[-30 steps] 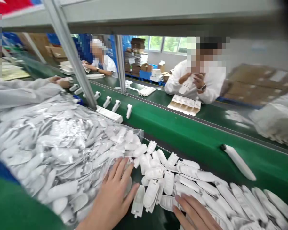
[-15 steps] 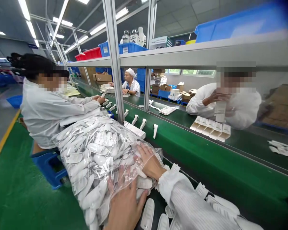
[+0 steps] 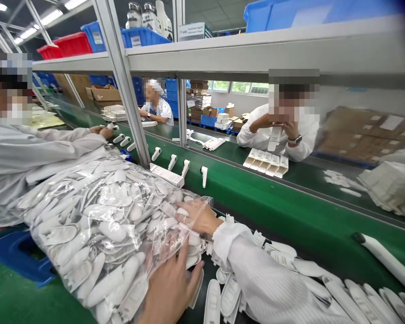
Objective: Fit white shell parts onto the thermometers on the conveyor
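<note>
A large clear plastic bag (image 3: pixel 111 220) full of white plastic shells lies across the near bench. My left hand (image 3: pixel 170 288) rests at its open end with fingers spread, partly under the clear film. At the bag's far edge is my right hand (image 3: pixel 197 216), its fingers apart and reaching among the shells under the film. Loose white shells (image 3: pixel 229 294) lie on the dark surface beside my left hand, and more (image 3: pixel 324 279) are heaped past my right sleeve.
A green conveyor (image 3: pixel 243 198) carries white handheld devices (image 3: pixel 204 176) and a white box (image 3: pixel 167 174). A metal post (image 3: pixel 123 81) and shelf (image 3: pixel 256 56) stand above. People sit at left and across, beside open cartons (image 3: pixel 265 163).
The view has turned right and moved closer to the bench. A white device has come into view on the conveyor at right. Both hands remain at the bag's mouth.
</note>
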{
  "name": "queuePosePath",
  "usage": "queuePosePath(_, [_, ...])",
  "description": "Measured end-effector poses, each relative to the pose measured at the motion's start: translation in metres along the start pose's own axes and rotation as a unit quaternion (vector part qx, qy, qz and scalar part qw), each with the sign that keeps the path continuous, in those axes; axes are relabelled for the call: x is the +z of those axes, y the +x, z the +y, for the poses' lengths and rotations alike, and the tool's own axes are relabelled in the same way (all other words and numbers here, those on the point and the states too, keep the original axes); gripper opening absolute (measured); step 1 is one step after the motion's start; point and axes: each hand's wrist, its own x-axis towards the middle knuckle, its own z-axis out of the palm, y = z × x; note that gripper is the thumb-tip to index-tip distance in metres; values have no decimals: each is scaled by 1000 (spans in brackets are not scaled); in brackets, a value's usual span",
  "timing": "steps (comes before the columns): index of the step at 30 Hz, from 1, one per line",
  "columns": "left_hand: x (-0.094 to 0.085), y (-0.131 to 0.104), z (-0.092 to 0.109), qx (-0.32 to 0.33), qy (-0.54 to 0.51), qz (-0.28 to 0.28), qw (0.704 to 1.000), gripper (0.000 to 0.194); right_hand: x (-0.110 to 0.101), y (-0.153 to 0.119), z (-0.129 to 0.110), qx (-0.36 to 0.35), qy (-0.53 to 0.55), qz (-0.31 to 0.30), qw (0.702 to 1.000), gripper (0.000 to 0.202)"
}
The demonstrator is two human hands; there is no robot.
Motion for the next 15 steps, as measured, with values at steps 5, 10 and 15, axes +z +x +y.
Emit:
queuePosePath(5, [-3, 2, -2, -91, -13, 22, 995, 67, -2, -18, 16, -8, 71, 29, 997, 46])
queuePosePath(10, [2, 12, 5, -125, -33, -5, 992, 72, 9, -27, 6, 6, 110, 49, 993, 37])
queuePosePath(15, [-1, 16, 21, -104, -50, 8, 993, 61, 6, -45, -15, 64, 177, 42, 981, 36])
